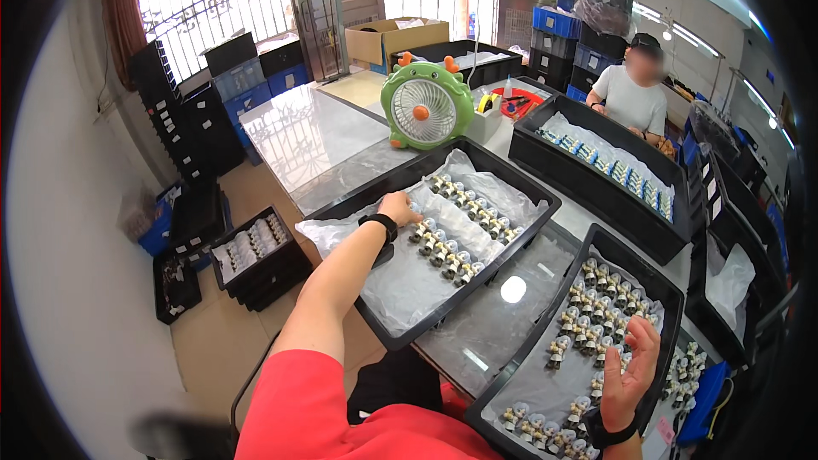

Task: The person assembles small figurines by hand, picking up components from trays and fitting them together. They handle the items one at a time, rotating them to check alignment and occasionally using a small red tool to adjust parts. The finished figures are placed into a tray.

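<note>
My left hand (397, 207) reaches into the middle black tray (394, 342). Its fingers close on a small figurine (415, 207) with a clear, rounded head, at the near-left end of a row; most of that piece is hidden. Two rows of similar figurines (444, 253) lie on white plastic sheeting in this tray, with a folded strip of sheeting between them. My right hand (629, 366) hovers over the right-hand black tray (489, 405), fingers apart and nothing in them. Several rows of the same figurines (596, 307) lie beneath and around it.
A green cartoon-shaped fan (423, 105) stands behind the middle tray. Farther right, another black tray (601, 186) holds blue-and-white pieces, and a person (632, 95) sits beyond it. Stacked trays (256, 260) stand on the floor at left. More figurines (684, 372) lie at far right.
</note>
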Tool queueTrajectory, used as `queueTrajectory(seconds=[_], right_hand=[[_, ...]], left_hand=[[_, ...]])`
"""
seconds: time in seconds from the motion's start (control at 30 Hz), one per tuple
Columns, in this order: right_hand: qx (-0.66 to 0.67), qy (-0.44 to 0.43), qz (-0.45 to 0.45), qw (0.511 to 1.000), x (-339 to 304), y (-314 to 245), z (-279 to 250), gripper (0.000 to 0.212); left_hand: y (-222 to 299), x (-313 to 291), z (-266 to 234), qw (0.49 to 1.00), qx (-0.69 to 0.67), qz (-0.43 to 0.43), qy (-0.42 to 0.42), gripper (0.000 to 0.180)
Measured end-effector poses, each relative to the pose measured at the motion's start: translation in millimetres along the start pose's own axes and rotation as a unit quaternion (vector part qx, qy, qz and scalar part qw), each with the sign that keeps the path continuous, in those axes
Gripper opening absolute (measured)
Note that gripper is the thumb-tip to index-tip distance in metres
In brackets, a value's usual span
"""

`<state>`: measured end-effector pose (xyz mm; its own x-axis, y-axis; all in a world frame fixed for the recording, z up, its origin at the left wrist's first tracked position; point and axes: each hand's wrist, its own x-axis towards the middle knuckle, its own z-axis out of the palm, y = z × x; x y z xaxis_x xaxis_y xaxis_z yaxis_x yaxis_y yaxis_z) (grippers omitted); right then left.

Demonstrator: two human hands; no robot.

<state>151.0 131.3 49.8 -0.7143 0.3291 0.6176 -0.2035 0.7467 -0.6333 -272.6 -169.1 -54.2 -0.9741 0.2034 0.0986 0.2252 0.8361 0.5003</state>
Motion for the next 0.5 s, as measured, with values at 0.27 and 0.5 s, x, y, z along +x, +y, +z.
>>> queueTrajectory(seconds=[0.27, 0.5], right_hand=[[-0.01, -0.039, 0.01, 0.999, 6.6, -4.2, -4.0, 0.039], [0.003, -0.05, 0.042, 0.998, 7.8, -11.1, -1.7, 0.036]], left_hand=[[1.7, 3.2, -6.9, 0.993, -0.063, -0.022, -0.093, 0.035], [-4.7, 5.3, -1.6, 0.994, -0.075, -0.028, -0.078, 0.036]])
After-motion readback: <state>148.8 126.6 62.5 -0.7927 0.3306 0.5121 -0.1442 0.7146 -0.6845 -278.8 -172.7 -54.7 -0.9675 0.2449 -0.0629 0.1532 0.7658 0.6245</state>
